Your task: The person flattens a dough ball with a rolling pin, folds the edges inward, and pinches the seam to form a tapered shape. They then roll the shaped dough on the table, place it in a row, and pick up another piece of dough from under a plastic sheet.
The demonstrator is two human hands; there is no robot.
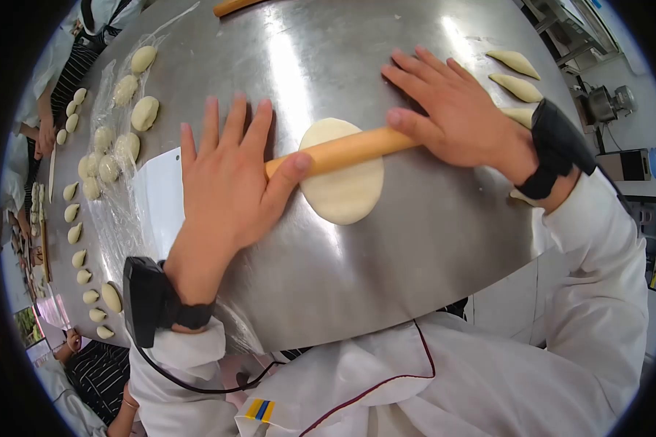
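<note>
Steel worktop [430, 251], a flattened dough round [342, 197] between the hands, under a wooden rolling pin [350, 151].
Left hand [229, 178] at nine o'clock, right hand [455, 120] at two, fingers spread, uncurled, thumbs over the pin; beyond, dough balls [145, 113] toward nine, pointed dough pieces [516, 88] toward two.

No readable text or labels anywhere.
</note>
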